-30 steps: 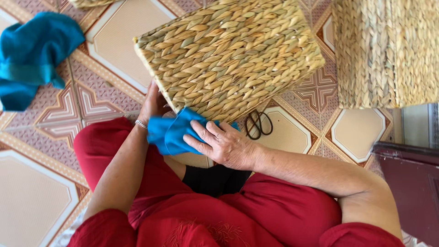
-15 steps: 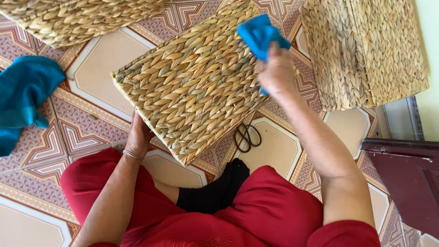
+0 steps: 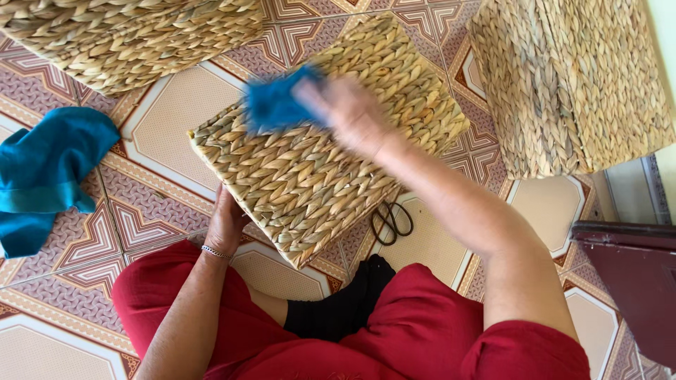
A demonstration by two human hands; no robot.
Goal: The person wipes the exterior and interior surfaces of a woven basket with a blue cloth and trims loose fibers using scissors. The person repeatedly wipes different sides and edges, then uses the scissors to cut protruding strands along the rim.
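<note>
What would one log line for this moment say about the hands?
right hand: holds blue cloth on woven basket, blurred | left hand: grips basket's near edge | scissors: on tiled floor

A person in red clothes sits on the patterned tile floor. The right hand, blurred, presses a blue cloth onto the top of a woven straw basket. The left hand grips the basket's near edge. Black scissors lie just beside it. A teal cloth lies well apart, and two more woven baskets stand near.
</note>
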